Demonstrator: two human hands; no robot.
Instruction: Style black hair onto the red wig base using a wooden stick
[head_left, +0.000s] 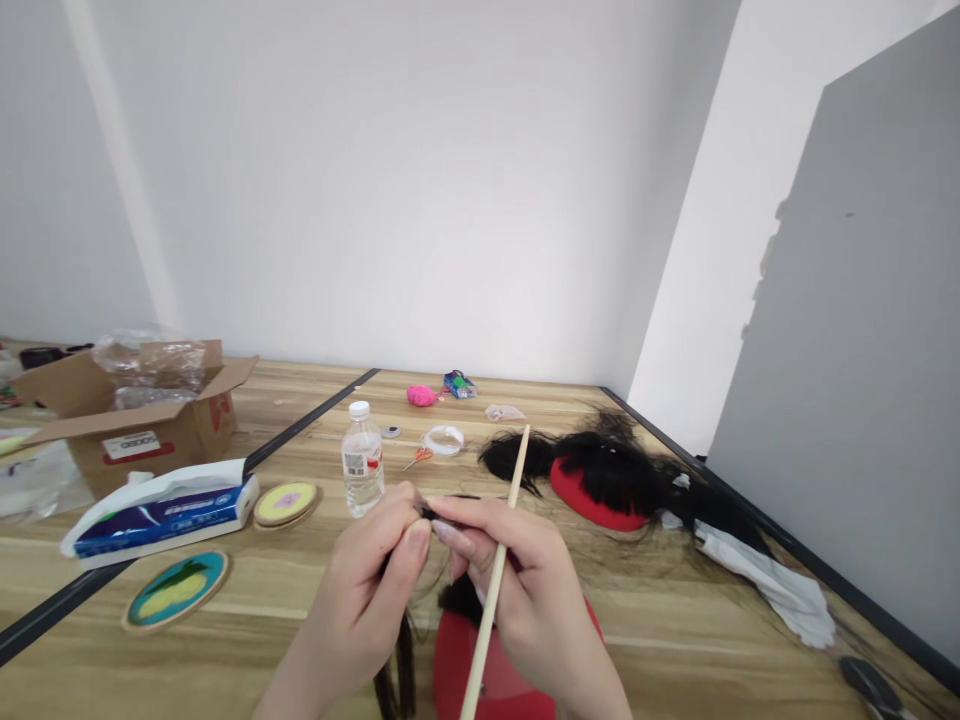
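Note:
At the lower centre, my left hand (367, 580) and my right hand (517, 570) meet at the fingertips. Between them they pinch a thin lock of dark hair (427, 513). A long pale wooden stick (491, 590) is also held in my right hand, slanting up past its fingers. Long dark strands (405, 665) hang below my left hand. Partly hidden under my right hand is a red rounded form (457, 660) with a dark tuft at its top. To the right, black hair (611, 465) lies over a second red form (592, 500).
A water bottle (364, 465), orange scissors (420, 457) and a clear roll (443, 440) stand beyond my hands. Left are a tissue pack (165, 520), two embroidered hoops (176, 590) (285, 504) and a cardboard box (150, 440). A white cloth (772, 585) lies right.

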